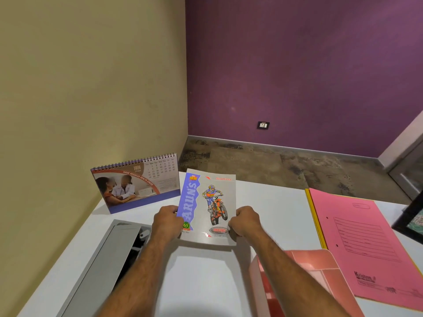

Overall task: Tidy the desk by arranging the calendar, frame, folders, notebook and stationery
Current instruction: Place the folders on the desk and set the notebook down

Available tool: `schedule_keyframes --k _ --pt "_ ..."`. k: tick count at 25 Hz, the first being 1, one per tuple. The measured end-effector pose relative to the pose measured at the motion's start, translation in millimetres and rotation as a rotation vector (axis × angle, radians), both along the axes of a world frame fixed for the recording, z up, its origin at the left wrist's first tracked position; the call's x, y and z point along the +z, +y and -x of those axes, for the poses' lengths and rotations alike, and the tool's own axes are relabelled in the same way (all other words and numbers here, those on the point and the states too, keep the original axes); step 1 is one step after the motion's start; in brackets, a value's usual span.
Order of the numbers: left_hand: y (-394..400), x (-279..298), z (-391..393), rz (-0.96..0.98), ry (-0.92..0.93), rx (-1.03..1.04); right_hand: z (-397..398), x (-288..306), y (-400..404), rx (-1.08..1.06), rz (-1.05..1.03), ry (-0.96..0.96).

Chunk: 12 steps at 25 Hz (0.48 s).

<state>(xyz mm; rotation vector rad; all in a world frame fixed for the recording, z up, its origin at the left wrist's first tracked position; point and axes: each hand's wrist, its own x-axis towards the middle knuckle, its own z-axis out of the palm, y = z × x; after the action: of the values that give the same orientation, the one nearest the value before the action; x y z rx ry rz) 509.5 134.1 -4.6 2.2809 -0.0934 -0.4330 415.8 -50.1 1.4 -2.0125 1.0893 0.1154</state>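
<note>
Now we are looking down at the white desk [206, 282], which is carrying everything. Largest on it is the pink folder [364, 245], lying flat along the right edge with a yellow folder's [314, 216] edge showing from under its left side. Next, a pink organiser tray [304, 280] is sitting at the near right, partly hidden behind our right forearm. Along the left edge a grey cable hatch [109, 259] is standing open in the desk surface.

We are holding the notebook [209, 204] just above the middle of the desk, its motorbike cover facing us and its top tilting away toward the far edge. The shadow below it is showing that it is not lying flat. Our left hand [167, 223] is gripping the lower left edge, fingers curled round behind the cover and pressed together, knuckles toward us. Our right hand [246, 221] is gripping the lower right edge the same way, fingers curled tight against the cover; the fingertips of both hands are hidden behind it.

Beside the notebook, at the far left corner, the calendar [137, 181] is standing upright on its own base, showing June, close to the notebook's left edge but not touching it. At the right edge, a dark frame [409, 216] is only partly showing.
</note>
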Motion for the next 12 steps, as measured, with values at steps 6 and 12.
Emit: schedule_keyframes --k 6,12 --pt "-18.7 -43.6 -19.8 -0.024 0.018 -0.001 -19.1 -33.3 -14.7 -0.005 0.016 0.075" --pt "-24.0 -71.3 -23.1 -0.051 -0.022 0.018 -25.1 -48.1 -13.0 0.019 0.102 0.114"
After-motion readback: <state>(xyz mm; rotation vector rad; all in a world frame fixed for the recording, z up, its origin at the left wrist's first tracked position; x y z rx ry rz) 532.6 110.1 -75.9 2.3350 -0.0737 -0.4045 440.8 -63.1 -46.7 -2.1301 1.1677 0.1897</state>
